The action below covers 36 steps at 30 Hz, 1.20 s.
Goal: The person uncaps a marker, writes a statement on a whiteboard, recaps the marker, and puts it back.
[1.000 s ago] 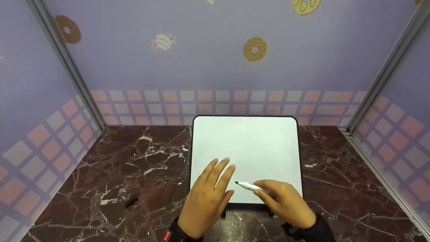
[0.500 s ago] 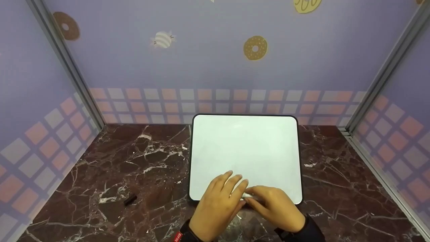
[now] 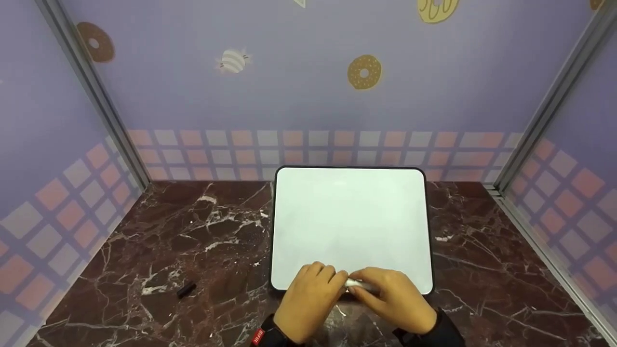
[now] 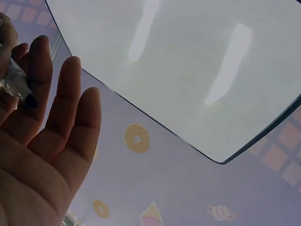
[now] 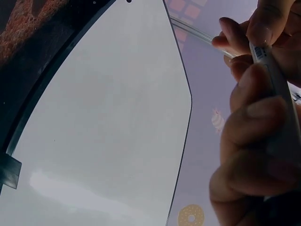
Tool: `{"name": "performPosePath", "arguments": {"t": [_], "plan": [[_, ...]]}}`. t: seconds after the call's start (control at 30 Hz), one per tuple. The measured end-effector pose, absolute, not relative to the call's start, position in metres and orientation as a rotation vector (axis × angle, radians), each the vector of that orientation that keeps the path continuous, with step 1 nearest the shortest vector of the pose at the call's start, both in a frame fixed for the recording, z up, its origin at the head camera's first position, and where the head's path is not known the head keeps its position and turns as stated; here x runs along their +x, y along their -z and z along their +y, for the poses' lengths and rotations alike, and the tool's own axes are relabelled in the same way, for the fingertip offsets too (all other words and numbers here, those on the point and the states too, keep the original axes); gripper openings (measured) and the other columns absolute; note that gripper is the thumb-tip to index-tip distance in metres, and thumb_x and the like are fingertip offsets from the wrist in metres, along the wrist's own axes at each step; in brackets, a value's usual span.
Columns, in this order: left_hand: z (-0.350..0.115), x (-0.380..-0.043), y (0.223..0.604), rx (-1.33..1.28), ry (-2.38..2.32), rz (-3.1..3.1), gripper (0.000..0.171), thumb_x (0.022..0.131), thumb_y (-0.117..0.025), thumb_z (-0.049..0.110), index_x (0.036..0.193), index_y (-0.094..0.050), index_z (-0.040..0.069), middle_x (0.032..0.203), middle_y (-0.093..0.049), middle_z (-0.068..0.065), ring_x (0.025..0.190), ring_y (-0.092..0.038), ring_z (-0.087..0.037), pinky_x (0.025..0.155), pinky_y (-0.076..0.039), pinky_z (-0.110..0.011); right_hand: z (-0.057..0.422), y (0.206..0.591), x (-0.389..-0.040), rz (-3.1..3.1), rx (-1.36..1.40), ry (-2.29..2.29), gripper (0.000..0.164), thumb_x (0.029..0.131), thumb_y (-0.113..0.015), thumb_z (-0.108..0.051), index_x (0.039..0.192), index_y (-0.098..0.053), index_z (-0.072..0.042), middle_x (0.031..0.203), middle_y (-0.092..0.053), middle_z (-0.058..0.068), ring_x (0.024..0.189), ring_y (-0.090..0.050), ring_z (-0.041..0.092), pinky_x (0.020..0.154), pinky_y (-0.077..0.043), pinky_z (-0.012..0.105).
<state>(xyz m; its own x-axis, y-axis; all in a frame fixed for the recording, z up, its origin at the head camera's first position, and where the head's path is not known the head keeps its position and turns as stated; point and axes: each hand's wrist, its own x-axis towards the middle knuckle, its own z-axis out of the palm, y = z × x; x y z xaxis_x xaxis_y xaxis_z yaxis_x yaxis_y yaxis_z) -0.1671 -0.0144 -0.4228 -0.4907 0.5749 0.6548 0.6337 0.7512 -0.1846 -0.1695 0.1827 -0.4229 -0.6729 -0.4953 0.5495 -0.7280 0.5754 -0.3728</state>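
Observation:
A whiteboard with a dark frame stands propped at an angle behind both hands, its surface blank in the head view. My right hand grips a white marker, whose front end points left toward my left hand. The left wrist view shows the marker's uncapped dark tip in front of the palm, beside loosely bent left fingers. From above, the left hand hides that tip. Several right fingers curl round the barrel in the right wrist view.
A small black marker cap lies on the dark red marbled table, left of the board. Purple walls with printed sweets and a checked band enclose the table on the sides and back.
The right hand has brought the marker left and down to the left hand, so its tip is covered from above. The left hand has shifted right and toward the wearer, its fingers now more bent.

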Motion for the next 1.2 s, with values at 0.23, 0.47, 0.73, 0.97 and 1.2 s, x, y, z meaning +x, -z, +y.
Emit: {"name": "performPosePath", "arguments": {"t": [0.23,0.47,0.73,0.97,1.2], "plan": [[-0.015,-0.169,0.423,-0.918,0.139,-2.156,0.018,0.082,-0.062,0.036,0.089,-0.058,0.02,0.072,-0.054,0.008,0.067,-0.046,-0.011,0.059,-0.037,-0.023,0.184,0.422,-0.169,-2.413,0.991,-0.881,0.013,0.087,-0.063,-0.026,0.099,-0.066,-0.023,0.092,-0.066,-0.014,0.078,-0.061,0.001,0.067,-0.05,0.02],[-0.018,-0.17,0.421,-0.951,0.193,-2.177,0.017,0.082,-0.064,0.035,0.09,-0.058,0.021,0.073,-0.057,0.009,0.066,-0.046,-0.01,0.057,-0.035,-0.021,0.188,0.418,-0.17,-2.386,1.012,-0.969,0.013,0.086,-0.064,-0.025,0.098,-0.065,-0.025,0.089,-0.064,-0.014,0.07,-0.057,-0.001,0.062,-0.046,0.017],[-0.022,-0.169,0.418,-1.01,0.384,-2.249,0.017,0.086,-0.06,0.031,0.1,-0.059,0.022,0.079,-0.059,0.011,0.07,-0.048,-0.008,0.061,-0.037,-0.02,0.187,0.399,-0.163,-2.264,0.987,-1.162,0.019,0.08,-0.068,-0.006,0.097,-0.065,-0.014,0.074,-0.059,-0.007,0.057,-0.045,0.0,0.05,-0.041,0.017],[-0.022,-0.17,0.415,-1.03,0.583,-2.303,0.018,0.09,-0.056,0.031,0.104,-0.061,0.021,0.083,-0.063,0.012,0.072,-0.051,-0.007,0.064,-0.04,-0.02,0.185,0.383,-0.154,-2.172,0.961,-1.353,0.027,0.079,-0.064,0.006,0.104,-0.063,-0.004,0.068,-0.057,-0.002,0.052,-0.044,0.003,0.049,-0.04,0.017],[-0.022,-0.171,0.413,-1.057,0.781,-2.351,0.021,0.092,-0.052,0.033,0.104,-0.062,0.02,0.087,-0.064,0.012,0.07,-0.05,-0.004,0.064,-0.04,-0.019,0.186,0.383,-0.155,-2.088,0.927,-1.458,0.034,0.075,-0.063,0.011,0.108,-0.06,0.002,0.072,-0.057,0.001,0.056,-0.046,0.007,0.051,-0.04,0.021]]}}
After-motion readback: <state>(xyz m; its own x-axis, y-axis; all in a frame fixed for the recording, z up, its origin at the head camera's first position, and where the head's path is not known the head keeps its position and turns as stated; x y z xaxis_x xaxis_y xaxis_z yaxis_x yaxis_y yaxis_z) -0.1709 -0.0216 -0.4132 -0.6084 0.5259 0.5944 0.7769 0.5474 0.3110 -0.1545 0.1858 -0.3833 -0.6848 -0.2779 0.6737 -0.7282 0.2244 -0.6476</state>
